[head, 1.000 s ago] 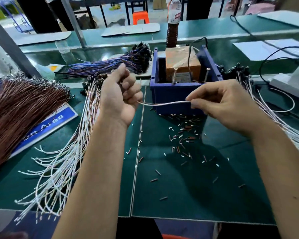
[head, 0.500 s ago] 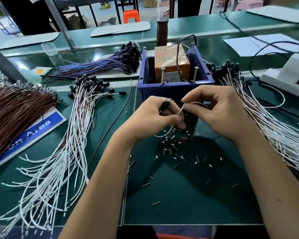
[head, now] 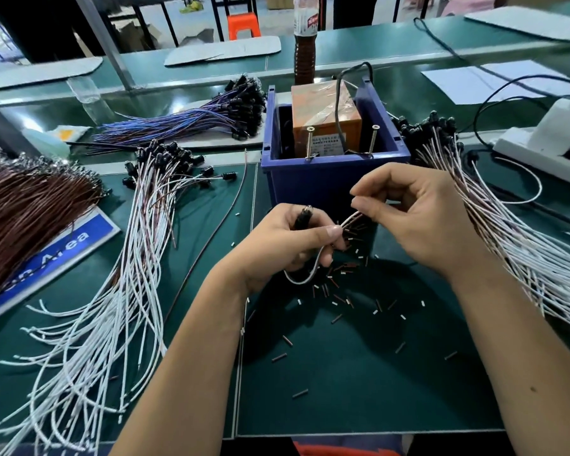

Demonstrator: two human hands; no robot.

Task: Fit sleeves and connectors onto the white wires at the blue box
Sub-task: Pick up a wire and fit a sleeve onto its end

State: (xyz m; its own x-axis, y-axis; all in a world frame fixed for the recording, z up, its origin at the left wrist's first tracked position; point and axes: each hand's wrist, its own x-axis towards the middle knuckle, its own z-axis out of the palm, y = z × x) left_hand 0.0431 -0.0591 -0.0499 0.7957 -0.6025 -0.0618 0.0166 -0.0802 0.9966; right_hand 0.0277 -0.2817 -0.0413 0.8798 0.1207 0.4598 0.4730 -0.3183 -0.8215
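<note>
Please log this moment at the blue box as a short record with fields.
left hand: grips black connector and white wire
right hand: pinches the wire's free end
blue box: behind the hands, holds orange block
sleeves: loose on green mat
white bundles: left, right

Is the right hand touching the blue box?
Apart. In the head view the right hand is raised in front of the blue box, pinching the white wire that the left hand also grips; it hovers nearer the camera.
</note>
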